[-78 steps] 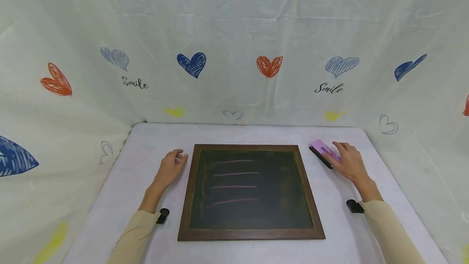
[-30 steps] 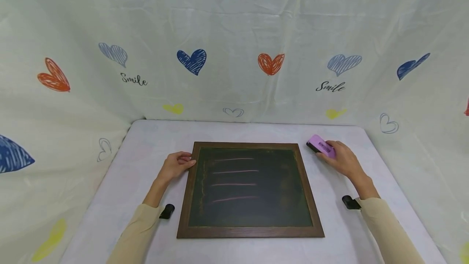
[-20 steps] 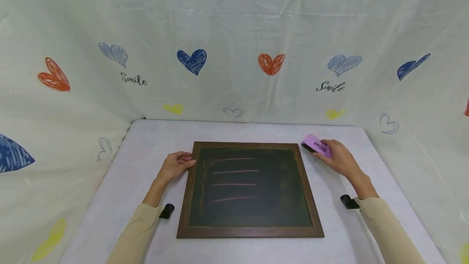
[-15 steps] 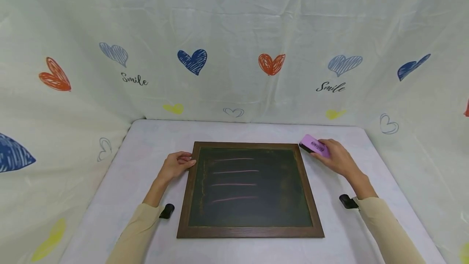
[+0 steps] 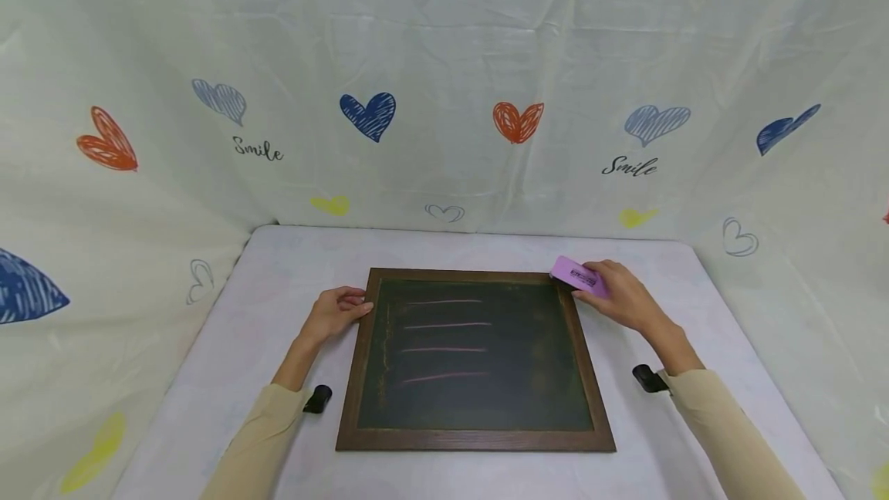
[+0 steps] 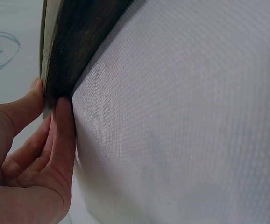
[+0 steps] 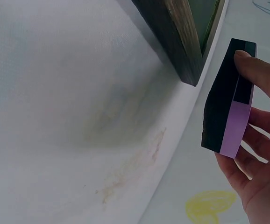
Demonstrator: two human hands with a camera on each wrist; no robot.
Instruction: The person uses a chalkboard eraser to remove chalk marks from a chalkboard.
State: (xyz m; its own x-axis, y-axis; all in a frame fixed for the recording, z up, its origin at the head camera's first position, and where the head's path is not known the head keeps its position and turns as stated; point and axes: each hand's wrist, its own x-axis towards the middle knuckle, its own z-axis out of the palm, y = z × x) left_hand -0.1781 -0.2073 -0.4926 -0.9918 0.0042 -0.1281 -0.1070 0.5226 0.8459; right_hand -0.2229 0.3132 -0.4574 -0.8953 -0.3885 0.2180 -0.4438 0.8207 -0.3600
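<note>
A dark chalkboard (image 5: pixel 479 392) in a brown wooden frame (image 5: pixel 359 365) lies flat on the white table; several pink chalk lines (image 5: pixel 444 325) cross its upper left part. My left hand (image 5: pixel 340 307) sits at the frame's upper left edge. In the left wrist view my left hand (image 6: pixel 51 105) pinches the frame (image 6: pixel 74 42) between thumb and fingertips. My right hand (image 5: pixel 618 295) grips a purple eraser (image 5: pixel 575 276) with a black felt underside, held just over the frame's top right corner. The right wrist view shows the eraser (image 7: pixel 226 107) beside the frame corner (image 7: pixel 177 42), off the table.
The table (image 5: pixel 292 268) wears a white cloth and is walled on three sides by a pale curtain (image 5: pixel 444 60) printed with hearts. Black wrist mounts (image 5: pixel 317 398) (image 5: pixel 648 378) sit on both beige sleeves. A faint smudge (image 7: pixel 130 168) marks the cloth near the board.
My right hand has picked the eraser up from the table on the right and carried it left to the board's top right corner. My left hand moved onto the frame's edge, then stayed.
</note>
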